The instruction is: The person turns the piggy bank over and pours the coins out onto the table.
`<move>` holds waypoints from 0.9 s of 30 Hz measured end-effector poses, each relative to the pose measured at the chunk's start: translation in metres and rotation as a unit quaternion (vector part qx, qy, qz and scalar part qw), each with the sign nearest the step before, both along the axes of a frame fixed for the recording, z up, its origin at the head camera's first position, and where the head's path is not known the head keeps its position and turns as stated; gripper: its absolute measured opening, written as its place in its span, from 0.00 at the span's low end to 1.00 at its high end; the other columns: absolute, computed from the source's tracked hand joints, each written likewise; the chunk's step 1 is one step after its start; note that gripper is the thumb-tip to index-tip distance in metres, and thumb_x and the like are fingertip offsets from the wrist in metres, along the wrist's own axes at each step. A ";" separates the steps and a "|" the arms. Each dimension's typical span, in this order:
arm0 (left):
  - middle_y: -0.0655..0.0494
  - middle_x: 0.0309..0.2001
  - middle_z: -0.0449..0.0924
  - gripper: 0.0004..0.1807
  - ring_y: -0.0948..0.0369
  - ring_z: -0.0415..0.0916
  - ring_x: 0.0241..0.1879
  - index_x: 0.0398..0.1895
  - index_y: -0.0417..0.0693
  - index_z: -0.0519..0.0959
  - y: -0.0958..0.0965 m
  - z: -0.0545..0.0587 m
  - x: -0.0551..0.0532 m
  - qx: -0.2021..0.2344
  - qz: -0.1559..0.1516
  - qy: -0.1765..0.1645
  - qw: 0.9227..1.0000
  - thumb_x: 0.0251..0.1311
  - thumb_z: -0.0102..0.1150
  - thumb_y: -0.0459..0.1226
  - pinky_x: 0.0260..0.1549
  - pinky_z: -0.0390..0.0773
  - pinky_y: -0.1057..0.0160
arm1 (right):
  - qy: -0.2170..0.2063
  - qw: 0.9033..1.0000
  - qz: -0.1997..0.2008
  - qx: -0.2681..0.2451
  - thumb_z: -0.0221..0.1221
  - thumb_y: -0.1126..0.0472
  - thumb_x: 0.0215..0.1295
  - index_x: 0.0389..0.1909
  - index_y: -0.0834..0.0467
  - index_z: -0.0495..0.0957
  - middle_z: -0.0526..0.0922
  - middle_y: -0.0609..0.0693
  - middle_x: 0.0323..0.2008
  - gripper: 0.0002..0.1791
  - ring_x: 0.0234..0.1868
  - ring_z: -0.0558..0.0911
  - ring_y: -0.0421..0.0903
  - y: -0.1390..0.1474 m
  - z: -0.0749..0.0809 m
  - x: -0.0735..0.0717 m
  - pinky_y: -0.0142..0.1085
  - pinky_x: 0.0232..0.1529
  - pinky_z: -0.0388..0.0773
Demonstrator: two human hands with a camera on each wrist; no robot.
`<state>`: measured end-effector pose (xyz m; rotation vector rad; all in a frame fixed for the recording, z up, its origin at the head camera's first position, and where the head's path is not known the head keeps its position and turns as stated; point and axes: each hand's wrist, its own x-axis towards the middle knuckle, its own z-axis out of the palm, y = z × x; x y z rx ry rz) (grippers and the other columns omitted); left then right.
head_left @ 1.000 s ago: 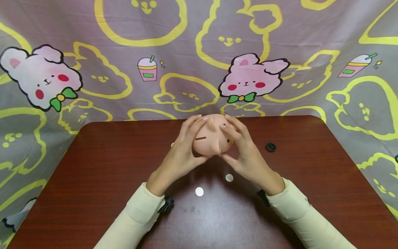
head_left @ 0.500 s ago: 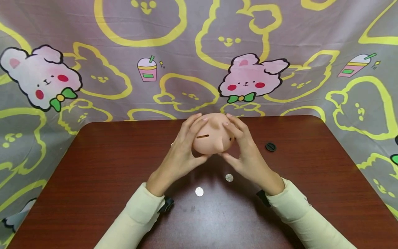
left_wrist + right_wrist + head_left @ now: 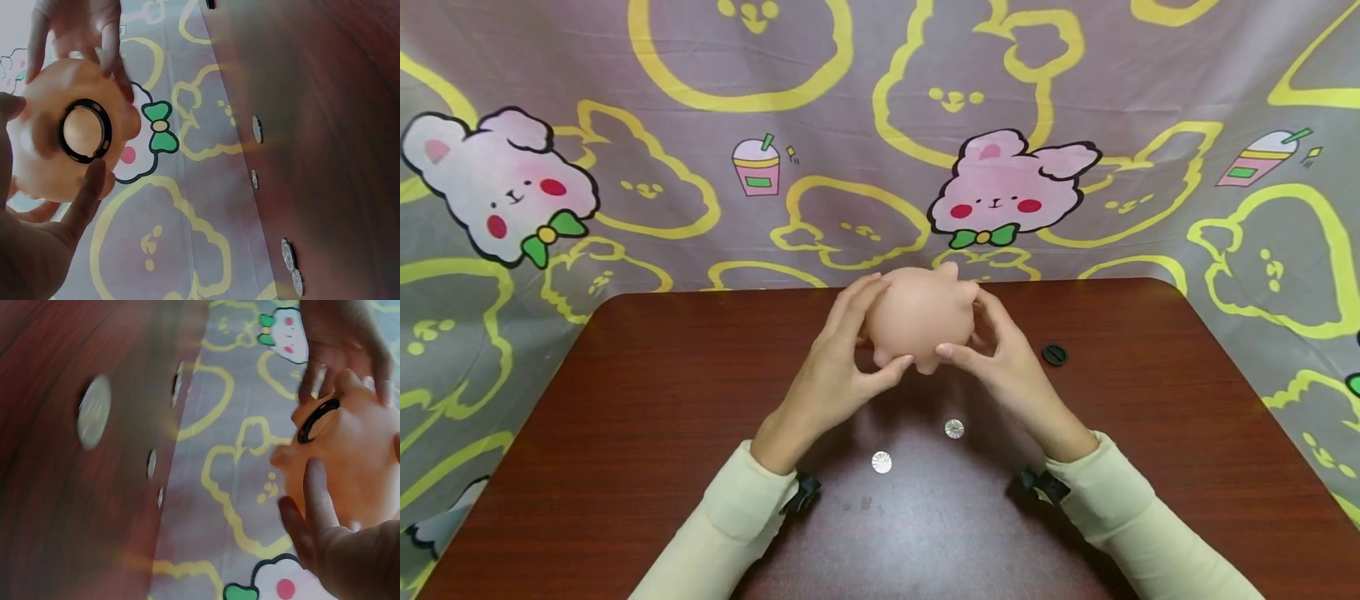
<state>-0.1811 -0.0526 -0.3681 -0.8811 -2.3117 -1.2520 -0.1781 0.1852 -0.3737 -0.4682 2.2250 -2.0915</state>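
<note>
Between both hands, above the table, a peach-coloured piggy bank [image 3: 917, 312] is held with its smooth rounded body toward the head camera. My left hand [image 3: 827, 371] grips its left side, thumb at the lower edge and fingers over the top. On the other side my right hand [image 3: 1018, 379] holds it, thumb in front and fingers partly hidden behind. A round opening with a black ring [image 3: 65, 139] shows in the bank's underside in the left wrist view. Two silver coins, a nearer coin [image 3: 882, 462] and a farther coin [image 3: 954, 428], lie below the hands.
Right of the hands, a round black stopper [image 3: 1054, 354] lies on the brown table [image 3: 647, 417]. Several coins, one coin [image 3: 257, 129] among them, show in the left wrist view. A cartoon-patterned curtain [image 3: 850, 150] hangs behind the table.
The piggy bank has turned in the hands: its coin slot and snout-side features have rolled out of sight, and ears or feet now show at the right and bottom. The right hand has shifted its hold.
</note>
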 end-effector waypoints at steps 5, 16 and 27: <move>0.53 0.78 0.62 0.43 0.57 0.68 0.73 0.81 0.52 0.60 0.001 0.003 0.000 -0.013 0.013 -0.021 1.000 0.65 0.71 0.40 0.64 0.78 0.55 | -0.085 0.995 0.012 -0.050 0.58 0.57 0.78 0.80 0.50 0.59 0.70 0.55 0.68 0.33 0.58 0.83 0.48 0.002 0.001 -0.002 0.40 0.53 0.87; 0.54 0.78 0.62 0.41 0.57 0.68 0.71 0.82 0.58 0.59 0.001 0.003 0.000 -0.038 0.034 -0.080 0.995 0.70 0.66 0.47 0.57 0.81 0.53 | -0.118 0.992 0.000 -0.036 0.56 0.52 0.79 0.76 0.56 0.63 0.70 0.55 0.64 0.30 0.49 0.86 0.45 0.000 0.000 -0.005 0.40 0.49 0.88; 0.51 0.77 0.63 0.54 0.54 0.68 0.72 0.83 0.56 0.57 -0.003 0.002 -0.001 -0.051 0.015 -0.072 0.996 0.56 0.80 0.43 0.68 0.75 0.49 | 0.070 0.993 0.005 0.094 0.71 0.69 0.64 0.82 0.48 0.56 0.66 0.50 0.76 0.50 0.67 0.77 0.51 0.001 -0.001 0.000 0.27 0.57 0.80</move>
